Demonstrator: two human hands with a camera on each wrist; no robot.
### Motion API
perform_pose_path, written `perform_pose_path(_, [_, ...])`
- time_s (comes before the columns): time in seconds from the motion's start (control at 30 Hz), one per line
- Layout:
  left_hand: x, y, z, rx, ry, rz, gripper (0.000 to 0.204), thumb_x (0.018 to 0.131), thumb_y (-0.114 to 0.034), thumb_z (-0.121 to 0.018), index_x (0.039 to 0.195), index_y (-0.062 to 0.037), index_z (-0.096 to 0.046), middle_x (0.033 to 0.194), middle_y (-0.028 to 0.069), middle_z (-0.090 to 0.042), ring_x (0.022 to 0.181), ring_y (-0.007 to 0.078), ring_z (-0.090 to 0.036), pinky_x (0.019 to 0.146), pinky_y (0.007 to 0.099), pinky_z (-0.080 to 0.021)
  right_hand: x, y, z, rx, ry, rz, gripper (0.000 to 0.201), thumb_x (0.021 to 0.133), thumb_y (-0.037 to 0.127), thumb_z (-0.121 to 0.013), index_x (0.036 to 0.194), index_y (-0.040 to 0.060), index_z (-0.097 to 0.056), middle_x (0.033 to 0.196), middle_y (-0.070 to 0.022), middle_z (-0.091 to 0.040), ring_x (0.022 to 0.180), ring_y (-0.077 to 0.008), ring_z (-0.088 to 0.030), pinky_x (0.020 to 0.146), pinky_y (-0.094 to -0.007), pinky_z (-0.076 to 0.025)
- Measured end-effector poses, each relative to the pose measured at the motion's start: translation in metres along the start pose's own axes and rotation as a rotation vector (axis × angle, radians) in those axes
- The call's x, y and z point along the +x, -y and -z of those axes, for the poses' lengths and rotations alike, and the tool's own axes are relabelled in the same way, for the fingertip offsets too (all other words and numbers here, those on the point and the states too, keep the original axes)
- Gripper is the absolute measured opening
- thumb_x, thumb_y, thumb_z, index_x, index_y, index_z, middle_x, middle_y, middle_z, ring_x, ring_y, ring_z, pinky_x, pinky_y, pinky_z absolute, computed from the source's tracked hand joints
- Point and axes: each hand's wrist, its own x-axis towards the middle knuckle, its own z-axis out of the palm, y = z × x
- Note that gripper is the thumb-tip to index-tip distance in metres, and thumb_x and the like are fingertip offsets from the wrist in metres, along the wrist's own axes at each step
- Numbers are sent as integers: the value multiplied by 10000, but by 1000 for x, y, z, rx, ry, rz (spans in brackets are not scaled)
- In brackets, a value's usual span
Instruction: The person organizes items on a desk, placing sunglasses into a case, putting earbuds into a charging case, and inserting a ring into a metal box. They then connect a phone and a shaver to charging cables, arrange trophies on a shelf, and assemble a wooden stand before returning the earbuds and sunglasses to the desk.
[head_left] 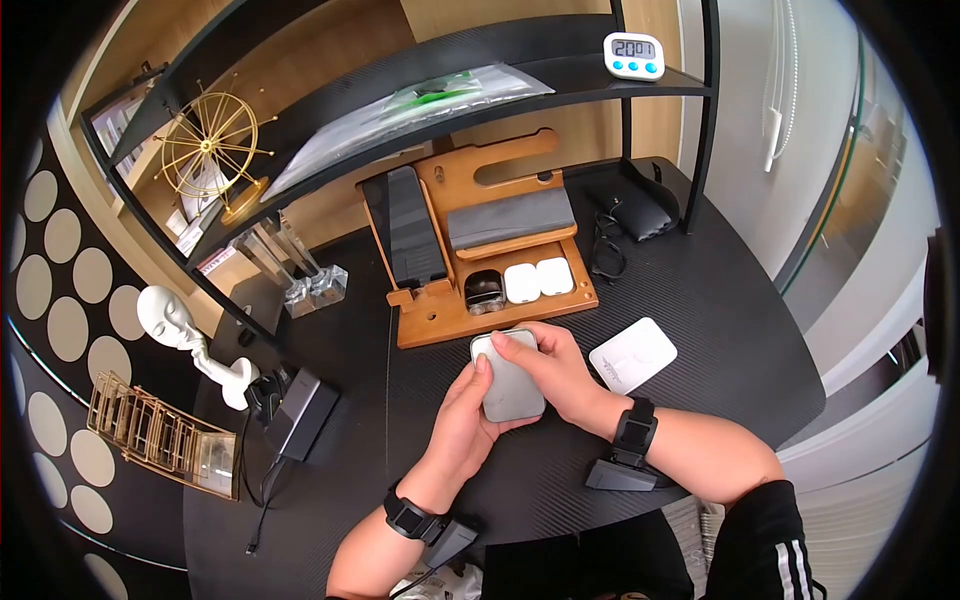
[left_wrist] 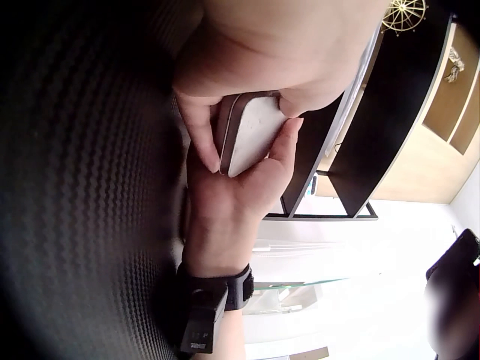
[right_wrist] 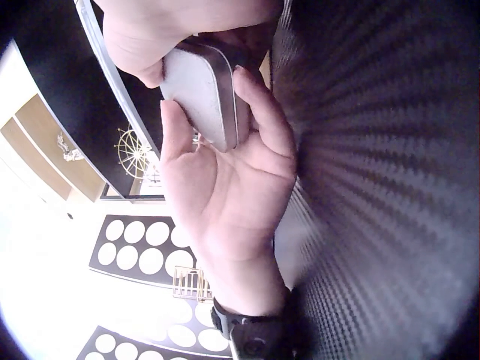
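Note:
A small grey metal tin (head_left: 512, 385) with rounded corners is held between both hands over the black desk, in front of the wooden stand. My left hand (head_left: 462, 420) grips its left side, thumb on the top face. From the right, my right hand (head_left: 562, 372) grips it near the far corner, its thumb also on top. In the left wrist view the tin (left_wrist: 255, 135) shows a seam running round its side. The right wrist view shows the tin (right_wrist: 199, 94) with fingers on both sides, its lid down against the body.
A wooden stand (head_left: 415, 328) holds a phone (head_left: 414, 225), a grey case (head_left: 512, 217) and small white cases (head_left: 538, 281). A white pad (head_left: 633, 356) lies right of the hands. At left are a black box (head_left: 302, 412) with cables and a white figurine (head_left: 185, 335). A shelf (head_left: 575, 72) spans above.

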Motion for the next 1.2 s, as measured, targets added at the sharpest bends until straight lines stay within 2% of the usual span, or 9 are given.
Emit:
perform_pose_path(0.1, [0, 0, -3, 1, -19, -14, 471, 984, -426, -277, 1312, -99, -362, 1216, 100, -515, 1069, 237, -572, 839, 403, -522, 0, 0, -1, -64, -12, 35, 252, 896, 255, -595, 959, 13, -630, 850, -21, -634, 763, -58, -569, 666, -214, -460])
perform_pose_path(0.2, [0, 1, -1, -73, -71, -26, 507, 976, -463, -269, 1309, -94, -370, 1210, 104, -523, 1088, 234, -560, 871, 404, -503, -2, 2, -5, 34, 21, 0, 287, 898, 243, -588, 1052, 2, -599, 929, -37, -637, 831, -73, -585, 717, -223, -475])
perform_pose_path(0.3, [4, 2, 5, -211, -65, -69, 499, 976, -449, -297, 1304, -80, -369, 1212, 111, -521, 1074, 241, -566, 860, 399, -513, 0, -4, -5, -15, 168, 24, 371, 899, 247, -586, 1159, -12, -533, 1033, -53, -622, 925, -92, -587, 796, -232, -475])
perform_pose_path(0.5, [4, 4, 4, -240, -96, -74, 526, 971, -475, -274, 1302, -79, -378, 1223, 94, -512, 1121, 220, -525, 949, 401, -443, 3, -8, -3, -184, 174, 11, 347, 920, 279, -549, 1087, -24, -569, 948, -46, -635, 857, -72, -582, 744, -222, -472])
perform_pose_path(0.57, [3, 2, 0, -249, -170, -67, 531, 971, -477, -269, 1301, -76, -379, 1223, 91, -507, 1119, 222, -526, 945, 402, -447, 4, -12, -2, -208, 148, 25, 379, 899, 325, -559, 1003, -37, -604, 860, -92, -658, 777, -117, -612, 696, -261, -481])
perform_pose_path(0.73, [4, 4, 3, -259, -142, -48, 450, 976, -406, -351, 1288, -83, -388, 1224, 85, -502, 1117, 217, -524, 945, 398, -453, 3, -14, -3, -224, 106, 90, 366, 902, 309, -552, 1004, -39, -599, 865, -105, -657, 777, -124, -613, 695, -266, -481])
perform_pose_path(0.8, [4, 5, 3, -197, -142, -66, 372, 970, -348, -411, 1257, -112, -417, 1199, 68, -525, 1094, 203, -537, 923, 385, -467, 3, -14, -1, -227, 151, 69, 332, 935, 267, -522, 1079, -30, -562, 935, -49, -634, 846, -67, -569, 739, -228, -468])
perform_pose_path(0.9, [2, 3, -1, -220, -153, -90, 343, 966, -287, -441, 1257, -109, -414, 1181, 67, -528, 1087, 204, -539, 911, 387, -482, 3, -13, -1, -187, 161, 55, 331, 937, 267, -520, 1088, -25, -557, 945, -50, -629, 852, -69, -565, 749, -233, -467])
perform_pose_path(1.2, [4, 5, 1, -230, -182, -65, 333, 968, -294, -434, 1247, -113, -424, 1177, 68, -537, 1080, 209, -547, 910, 392, -485, 2, -14, -1, -231, 119, 29, 319, 929, 263, -531, 1079, -17, -563, 917, -47, -624, 833, -64, -558, 732, -230, -462])
